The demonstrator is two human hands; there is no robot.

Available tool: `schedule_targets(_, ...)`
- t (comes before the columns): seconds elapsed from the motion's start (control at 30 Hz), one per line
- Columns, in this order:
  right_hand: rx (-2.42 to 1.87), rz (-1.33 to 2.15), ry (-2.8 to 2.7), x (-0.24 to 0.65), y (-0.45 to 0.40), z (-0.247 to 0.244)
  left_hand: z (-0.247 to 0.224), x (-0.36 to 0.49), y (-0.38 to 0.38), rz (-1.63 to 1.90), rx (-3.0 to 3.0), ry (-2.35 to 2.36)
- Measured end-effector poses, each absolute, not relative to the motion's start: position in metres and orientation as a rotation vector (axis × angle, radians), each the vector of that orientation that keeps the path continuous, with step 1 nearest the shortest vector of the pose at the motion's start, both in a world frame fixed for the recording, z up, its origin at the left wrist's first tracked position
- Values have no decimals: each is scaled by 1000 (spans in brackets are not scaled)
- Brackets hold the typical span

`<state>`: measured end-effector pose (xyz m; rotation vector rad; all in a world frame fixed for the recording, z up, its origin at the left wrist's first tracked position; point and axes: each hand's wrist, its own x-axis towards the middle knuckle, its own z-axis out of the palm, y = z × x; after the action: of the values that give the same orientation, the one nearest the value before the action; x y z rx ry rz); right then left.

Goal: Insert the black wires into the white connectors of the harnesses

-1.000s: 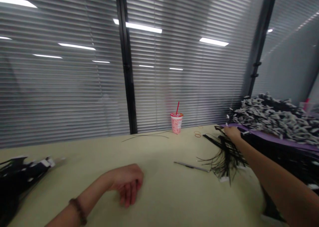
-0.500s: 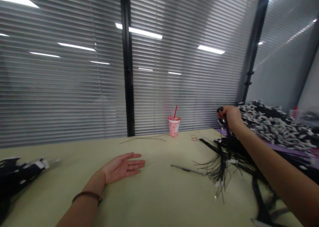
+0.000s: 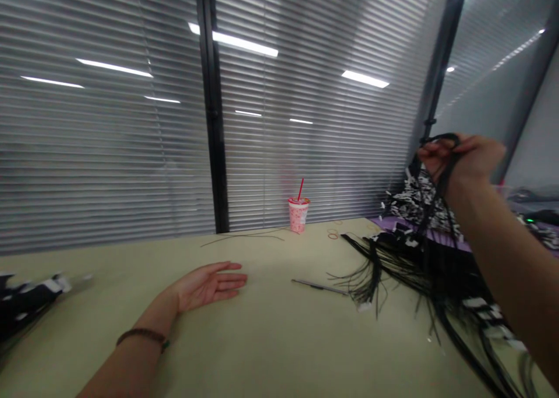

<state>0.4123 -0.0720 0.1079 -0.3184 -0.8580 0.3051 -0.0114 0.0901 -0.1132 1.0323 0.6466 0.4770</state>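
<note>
My left hand (image 3: 208, 286) lies flat and open on the pale olive table (image 3: 262, 328), touching nothing else. My right hand (image 3: 458, 156) is raised above the table's right side, its fingers closed around a few black wires (image 3: 437, 182). These wires hang down into a tangled bunch of long black wires with white connector ends (image 3: 419, 276), which spreads over the table and past its right side. A slim metal rod-like tool (image 3: 321, 287) lies just left of the bunch.
A pink-patterned paper cup with a red straw (image 3: 299, 215) stands against the window blinds, near rubber bands (image 3: 332, 234) and a thin dark wire (image 3: 242, 240). A heap of white-tipped wires sits on a purple mat (image 3: 419, 224). Another black bundle (image 3: 26, 299) lies far left.
My right hand has risen higher and to the right, lifting the black wires further off the table. My left hand stays flat on the table, and the view has shifted slightly.
</note>
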Motion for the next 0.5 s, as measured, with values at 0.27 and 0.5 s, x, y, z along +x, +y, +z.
schedule_targets(0.27, -132, 452, -984, 372, -39, 148, -111, -8, 88, 472, 1071, 701)
schedule_targets(0.5, -335, 645, -1484, 262, -53, 172, -88, -9, 85, 529, 1178, 701)
